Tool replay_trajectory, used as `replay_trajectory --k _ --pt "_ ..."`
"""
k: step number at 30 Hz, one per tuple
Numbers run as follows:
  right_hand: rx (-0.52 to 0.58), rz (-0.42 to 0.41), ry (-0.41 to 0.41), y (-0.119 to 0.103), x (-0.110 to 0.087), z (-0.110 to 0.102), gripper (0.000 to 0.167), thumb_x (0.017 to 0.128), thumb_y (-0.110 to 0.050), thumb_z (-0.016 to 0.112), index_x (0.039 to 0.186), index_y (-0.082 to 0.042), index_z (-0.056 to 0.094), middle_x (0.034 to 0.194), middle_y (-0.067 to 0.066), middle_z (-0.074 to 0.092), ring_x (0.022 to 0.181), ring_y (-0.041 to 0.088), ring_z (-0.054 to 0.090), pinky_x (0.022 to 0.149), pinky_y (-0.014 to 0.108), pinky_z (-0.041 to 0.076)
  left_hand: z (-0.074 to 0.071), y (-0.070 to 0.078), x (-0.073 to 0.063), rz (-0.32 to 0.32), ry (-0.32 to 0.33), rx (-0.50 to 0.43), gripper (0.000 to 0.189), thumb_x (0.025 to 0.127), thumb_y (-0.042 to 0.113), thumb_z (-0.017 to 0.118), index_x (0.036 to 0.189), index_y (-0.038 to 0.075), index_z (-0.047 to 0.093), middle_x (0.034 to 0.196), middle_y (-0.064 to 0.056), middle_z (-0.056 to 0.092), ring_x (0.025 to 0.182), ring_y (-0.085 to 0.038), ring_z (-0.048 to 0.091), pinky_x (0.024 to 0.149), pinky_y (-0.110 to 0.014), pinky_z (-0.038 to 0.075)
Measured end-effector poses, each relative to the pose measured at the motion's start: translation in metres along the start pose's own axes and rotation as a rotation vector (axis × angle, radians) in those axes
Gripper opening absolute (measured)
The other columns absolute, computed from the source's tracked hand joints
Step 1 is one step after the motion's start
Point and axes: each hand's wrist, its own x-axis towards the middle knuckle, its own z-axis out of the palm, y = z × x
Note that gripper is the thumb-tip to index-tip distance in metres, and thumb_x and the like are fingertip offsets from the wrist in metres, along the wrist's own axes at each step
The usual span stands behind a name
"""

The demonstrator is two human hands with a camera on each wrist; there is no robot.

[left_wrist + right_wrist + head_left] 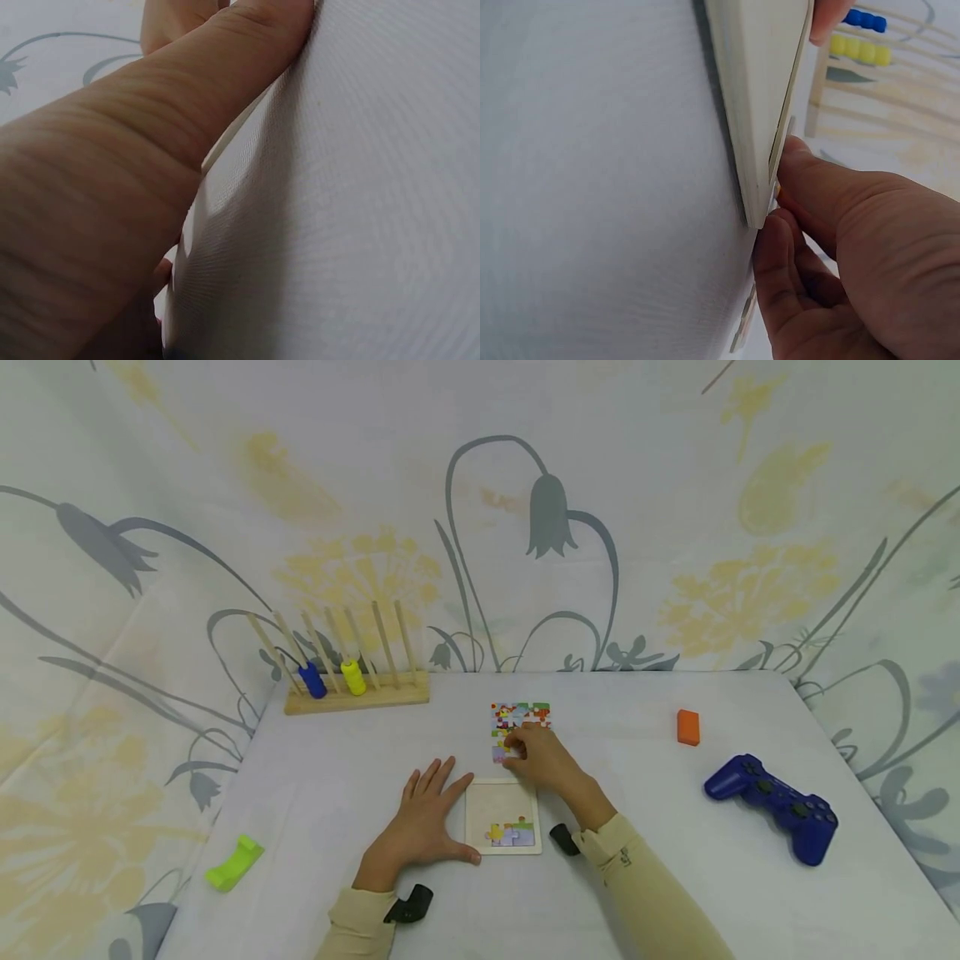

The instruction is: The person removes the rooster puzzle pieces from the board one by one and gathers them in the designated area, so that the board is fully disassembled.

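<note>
A shallow wooden puzzle tray (475, 802) lies at the front middle of the table, with a few joined jigsaw pieces (517, 835) in its lower right corner. My left hand (420, 828) rests beside the tray, fingers spread, thumb and forefinger touching its left edge. Beyond the tray is a block of colourful jigsaw pieces (531, 710), partly covered by my right hand (546, 764). That hand's thumb and fingers are curled together at the block's near side, pinching a puzzle piece (778, 192) that is mostly hidden.
At the back left stands a wooden peg rack (375, 695) with blue beads (312, 681) and yellow beads (352, 677). A lime-green plastic piece (236, 863) lies front left. On the right are an orange block (687, 727) and a blue game controller (776, 806).
</note>
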Motion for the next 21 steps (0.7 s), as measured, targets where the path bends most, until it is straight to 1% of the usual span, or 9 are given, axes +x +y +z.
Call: replay_trajectory --k 5,11,21 --pt "0.014 0.019 0.006 -0.0012 0.0001 0.0001 0.027 0.09 -0.02 0.079 0.111 -0.005 0.072 0.104 0.006 0.068 0.092 0.018 0.062 0.086 0.037 0.055 0.0004 -0.0003 0.0004 0.004 0.005 0.004 0.115 0.062 0.062 0.091 0.156 0.018 0.042 0.17 -0.016 0.021 0.158 -0.04 0.013 0.125 -0.064 0.011" --pt "-0.016 0.004 0.013 -0.0009 0.0003 0.001 0.028 0.092 -0.021 0.077 0.114 -0.004 0.072 0.106 0.008 0.069 0.091 0.019 0.061 0.084 0.036 0.055 0.0014 -0.0004 -0.0005 0.004 0.002 -0.007 0.116 0.062 0.064 0.09 0.157 0.019 0.042 0.171 -0.014 0.02 0.159 -0.039 0.012 0.125 -0.064 0.01" --pt "0.004 -0.007 0.028 -0.0009 0.0026 0.0015 0.028 0.092 -0.019 0.077 0.112 -0.002 0.072 0.104 0.009 0.068 0.089 0.019 0.061 0.082 0.036 0.055 0.0003 -0.0002 -0.0009 -0.007 0.003 -0.014 0.116 0.062 0.062 0.091 0.157 0.018 0.042 0.171 -0.014 0.02 0.159 -0.039 0.012 0.126 -0.063 0.009"
